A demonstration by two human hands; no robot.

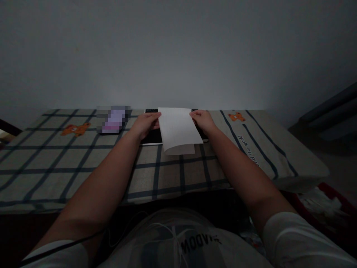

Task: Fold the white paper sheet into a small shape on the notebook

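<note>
A white sheet of paper (180,128) is held up between my two hands, its near end curling under. My left hand (145,124) pinches the left edge near the top corner. On the opposite edge, my right hand (203,120) pinches the paper between thumb and fingers. Beneath the sheet and my hands lies a flat black item with a light edge (152,138), perhaps a notebook; the paper covers most of it.
A phone (115,121), partly pixelated, lies left of my hands. The table wears a checked cloth (181,173) with bear prints. A pale wall (178,56) rises directly behind it. A red container with crumpled white material (323,204) stands below at the right.
</note>
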